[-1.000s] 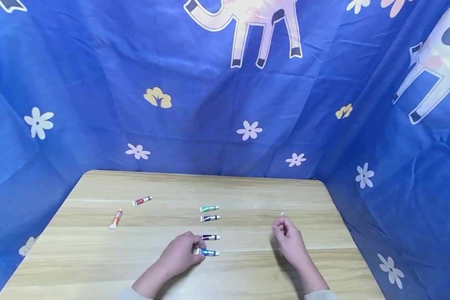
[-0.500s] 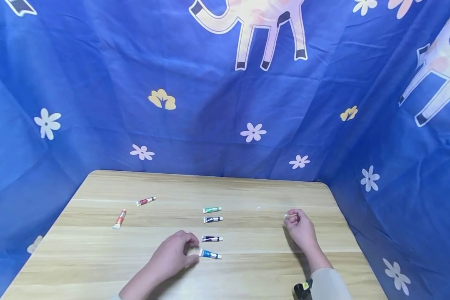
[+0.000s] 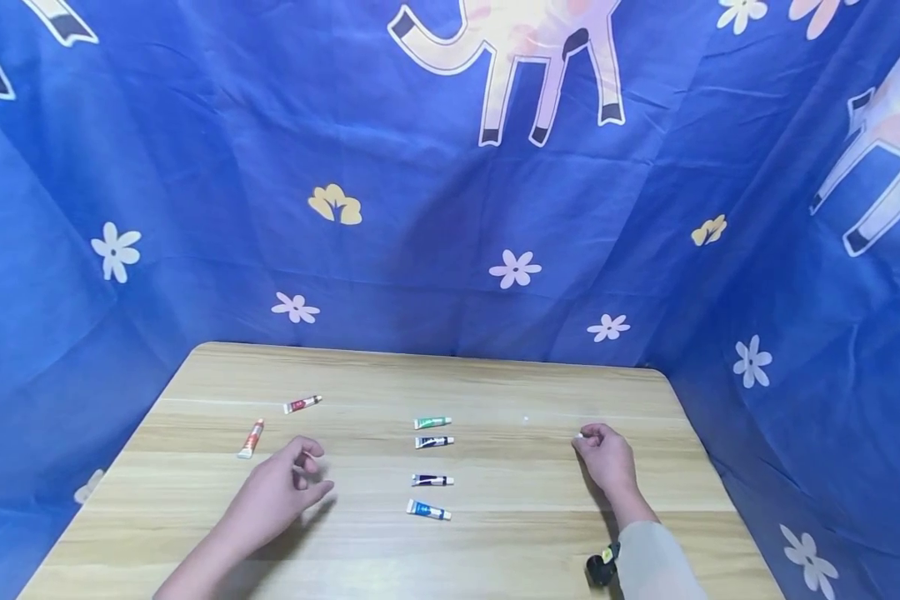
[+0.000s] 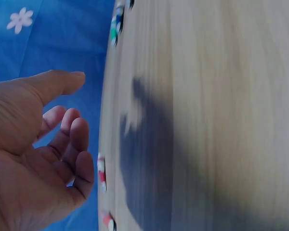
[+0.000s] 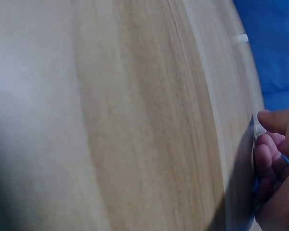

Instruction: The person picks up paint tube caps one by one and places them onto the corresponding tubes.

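Note:
My left hand [image 3: 273, 496] is over the left part of the table, its fingers loosely bent with nothing in them. In the left wrist view its thumb is apart from the fingers. My right hand [image 3: 607, 458] pinches a small white piece [image 5: 260, 129] between thumb and fingertips at the table's right side. A column of paint tubes lies mid-table: green [image 3: 432, 422], dark blue [image 3: 434, 442], dark purple [image 3: 432, 480] and bright blue [image 3: 429, 510]. An orange paint tube [image 3: 251, 439] and a dark red paint tube [image 3: 302, 404] lie beyond my left hand.
A second small white piece [image 3: 526, 419] lies on the wooden table [image 3: 495, 558] between the green tube and my right hand. Blue patterned cloth [image 3: 420, 250] hangs behind the table and along its sides. A black device [image 3: 602, 570] is at my right wrist.
My left hand has let go of the bright blue paint tube, now slightly tilted, and moved left. My right hand has shifted a little right and taken the small white piece in its fingertips.

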### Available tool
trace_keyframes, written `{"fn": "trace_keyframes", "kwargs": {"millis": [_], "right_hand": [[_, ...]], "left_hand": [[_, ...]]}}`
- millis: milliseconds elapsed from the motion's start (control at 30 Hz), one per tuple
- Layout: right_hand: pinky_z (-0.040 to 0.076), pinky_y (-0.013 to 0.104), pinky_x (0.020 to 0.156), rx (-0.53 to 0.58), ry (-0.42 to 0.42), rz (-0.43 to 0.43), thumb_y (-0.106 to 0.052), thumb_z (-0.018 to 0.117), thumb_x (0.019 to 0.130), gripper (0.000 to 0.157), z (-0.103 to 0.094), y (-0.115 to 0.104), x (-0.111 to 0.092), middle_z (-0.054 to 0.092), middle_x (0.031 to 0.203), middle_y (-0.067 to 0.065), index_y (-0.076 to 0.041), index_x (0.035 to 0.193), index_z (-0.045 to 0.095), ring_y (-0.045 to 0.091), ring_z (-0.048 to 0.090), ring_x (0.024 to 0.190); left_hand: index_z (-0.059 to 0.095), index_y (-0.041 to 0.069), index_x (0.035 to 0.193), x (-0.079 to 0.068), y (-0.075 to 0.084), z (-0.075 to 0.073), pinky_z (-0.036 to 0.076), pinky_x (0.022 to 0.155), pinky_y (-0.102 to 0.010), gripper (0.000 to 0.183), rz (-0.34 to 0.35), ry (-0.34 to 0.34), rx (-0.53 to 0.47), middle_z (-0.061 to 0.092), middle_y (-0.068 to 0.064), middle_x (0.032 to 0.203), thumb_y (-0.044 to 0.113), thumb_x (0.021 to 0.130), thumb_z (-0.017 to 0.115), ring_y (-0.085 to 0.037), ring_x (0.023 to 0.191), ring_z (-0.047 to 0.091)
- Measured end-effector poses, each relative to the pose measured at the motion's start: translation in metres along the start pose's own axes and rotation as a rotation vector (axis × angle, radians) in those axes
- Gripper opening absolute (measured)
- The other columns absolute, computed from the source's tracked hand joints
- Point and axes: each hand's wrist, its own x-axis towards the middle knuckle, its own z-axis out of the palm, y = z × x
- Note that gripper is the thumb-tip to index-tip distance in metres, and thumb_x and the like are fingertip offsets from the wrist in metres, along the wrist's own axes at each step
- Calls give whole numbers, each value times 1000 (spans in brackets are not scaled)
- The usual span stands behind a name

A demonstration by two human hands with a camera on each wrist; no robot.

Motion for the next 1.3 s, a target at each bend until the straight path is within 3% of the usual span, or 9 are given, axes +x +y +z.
{"fn": "trace_keyframes", "kwargs": {"millis": [200,400,500,633,867,933,1067,1167,1300], "right_hand": [[55,37,83,-34,6,-1,-22,74,101,26,2,3,3,77,99,8,-5,120,77,24,70,94],[51,31,78,14,24,-8,-21,76,100,20,3,5,2,76,95,7,-6,114,79,21,68,90],[48,27,75,86,41,21,-22,76,100,19,2,5,-1,73,90,3,-7,112,79,16,63,85],[50,20,72,307,51,75,-23,77,101,22,0,-7,-6,69,90,-6,-5,115,78,9,61,85],[57,21,78,686,2,77,-12,77,101,23,-9,-50,-30,73,88,-15,-1,121,75,4,66,86],[57,22,81,772,-35,60,-7,75,101,16,-11,-61,-42,73,87,-14,-2,117,76,5,66,86],[56,22,78,883,-110,42,-2,75,99,12,-10,-79,-68,72,88,-10,-4,111,76,8,67,85],[56,21,79,899,-145,27,-2,77,97,14,-8,-87,-88,70,89,-8,-3,111,75,9,67,85],[56,21,79,888,-171,0,-1,78,94,17,-3,-94,-110,68,89,-6,-1,110,75,10,65,85]], "left_hand": [[64,7,126,-7,-24,-19,52,69,-23,51,-36,37,5,73,-3,107,27,88,91,-1,80,61],[64,7,129,-11,-51,-37,52,73,-23,54,-90,36,1,73,-6,114,37,92,88,-2,86,64],[62,6,132,-10,-64,-43,52,72,-23,56,-117,39,-22,72,-9,117,39,94,86,4,86,61],[57,4,138,-5,-80,-50,49,74,-22,62,-163,26,-46,71,-15,125,41,96,83,8,88,55],[54,-6,139,13,-102,-51,44,76,-19,72,-191,71,-15,67,-26,129,43,95,84,-14,99,61],[54,-9,138,19,-106,-50,49,81,-26,73,-196,90,13,67,-29,128,43,96,83,-27,101,66],[55,-11,135,30,-106,-55,52,92,-55,72,-232,64,74,66,-37,129,48,99,75,-52,114,66],[59,-11,130,35,-101,-58,51,90,-59,68,-244,31,117,67,-37,126,49,101,71,-54,113,65],[67,-5,119,38,-98,-56,50,76,-47,50,-237,43,156,73,-30,113,42,103,69,-44,99,69]]}}
